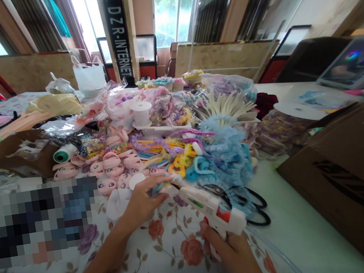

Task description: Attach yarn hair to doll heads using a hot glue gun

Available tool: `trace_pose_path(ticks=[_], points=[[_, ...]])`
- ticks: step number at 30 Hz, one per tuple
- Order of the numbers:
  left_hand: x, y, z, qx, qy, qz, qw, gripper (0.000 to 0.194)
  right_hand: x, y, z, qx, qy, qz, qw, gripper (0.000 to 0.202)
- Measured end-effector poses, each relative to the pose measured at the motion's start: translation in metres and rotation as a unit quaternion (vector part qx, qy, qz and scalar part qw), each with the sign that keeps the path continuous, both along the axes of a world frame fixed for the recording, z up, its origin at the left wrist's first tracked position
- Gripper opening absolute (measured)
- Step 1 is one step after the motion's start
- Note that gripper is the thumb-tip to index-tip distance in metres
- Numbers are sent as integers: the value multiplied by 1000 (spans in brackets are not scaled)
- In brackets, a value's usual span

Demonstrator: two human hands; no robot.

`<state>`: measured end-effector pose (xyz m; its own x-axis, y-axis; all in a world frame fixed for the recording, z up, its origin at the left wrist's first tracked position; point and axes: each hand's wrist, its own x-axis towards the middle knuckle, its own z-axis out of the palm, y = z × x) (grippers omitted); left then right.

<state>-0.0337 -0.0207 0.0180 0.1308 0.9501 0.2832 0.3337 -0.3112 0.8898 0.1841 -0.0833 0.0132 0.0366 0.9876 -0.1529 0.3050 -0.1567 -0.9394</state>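
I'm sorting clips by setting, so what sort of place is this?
Probably a craft workspace, perhaps a small workshop: there is a white plastic glue gun, a cluster of round pink doll heads on a white floral cloth, and a heap of frilly light-blue trim.

- Glue gun (211, 207): white, with a red patch towards the back and a green mark on its side; gripped in the right hand (223, 244), nozzle (175, 185) aimed forward and left.
- Piece (163, 186): small, pale bluish, blurred, partly hidden by the left hand (148, 198) holding it, right by the nozzle.
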Motion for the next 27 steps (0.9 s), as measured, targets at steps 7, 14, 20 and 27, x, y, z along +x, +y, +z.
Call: trace_pose_path(ticks=[7, 14, 20, 27], points=[[0, -1, 2, -14, 12, 20, 1000, 35, 6, 4, 18, -26, -104, -20, 994, 37], [0, 2, 1, -5, -4, -1, 1000, 33, 7, 1, 22, -15, -78, 6, 997, 40], [1, 2, 0, -6, -13, -4, 1000, 35, 1, 0, 9, -12, -27, 44, 999, 40], [1, 1, 1, -18, -21, -3, 1000, 35, 1, 0, 1, -3, -22, 27, 999, 38]])
